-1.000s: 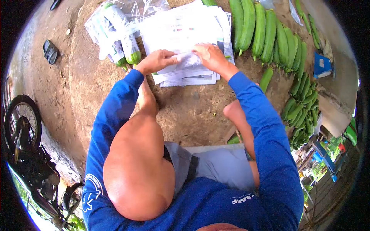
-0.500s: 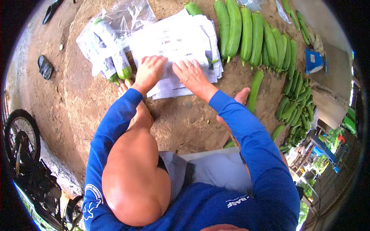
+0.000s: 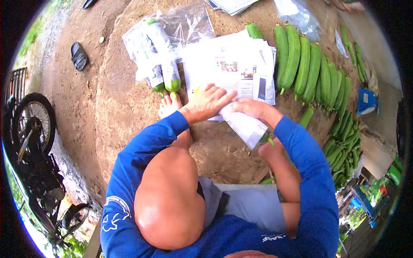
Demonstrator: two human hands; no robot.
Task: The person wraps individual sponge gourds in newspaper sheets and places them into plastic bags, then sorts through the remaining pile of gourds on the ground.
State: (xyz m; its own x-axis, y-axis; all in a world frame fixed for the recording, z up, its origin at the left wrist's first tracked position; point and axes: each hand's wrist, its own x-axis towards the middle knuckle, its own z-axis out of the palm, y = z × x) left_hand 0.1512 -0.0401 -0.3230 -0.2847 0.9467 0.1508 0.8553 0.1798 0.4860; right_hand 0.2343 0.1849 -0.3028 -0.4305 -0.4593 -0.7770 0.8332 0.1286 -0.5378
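Observation:
A long green gourd rolled in newspaper (image 3: 245,129) lies slantwise in front of me, its green stem end poking out at the lower right. My right hand (image 3: 254,108) is wrapped over its upper part. Beside it, my left hand (image 3: 208,102) has its fingers stretched out, with the fingertips at the roll's upper end. Beyond both hands is a stack of newspaper sheets (image 3: 215,60) on the ground. Left of the stack, two paper-wrapped gourds (image 3: 165,60) lie in or on a clear plastic bag (image 3: 193,26), green ends toward me.
A row of bare green gourds (image 3: 312,69) runs along the right, with a heap of smaller ones (image 3: 344,146) nearer me. Another plastic bag (image 3: 299,17) and more paper (image 3: 232,5) lie at the back. A sandal (image 3: 79,56) and a motorbike (image 3: 34,133) are at left.
Both hands were flat on the paper stack; now the right grips a paper-wrapped gourd nearer my body. The loose gourd by my right foot is now mostly hidden or gone. The view has shifted.

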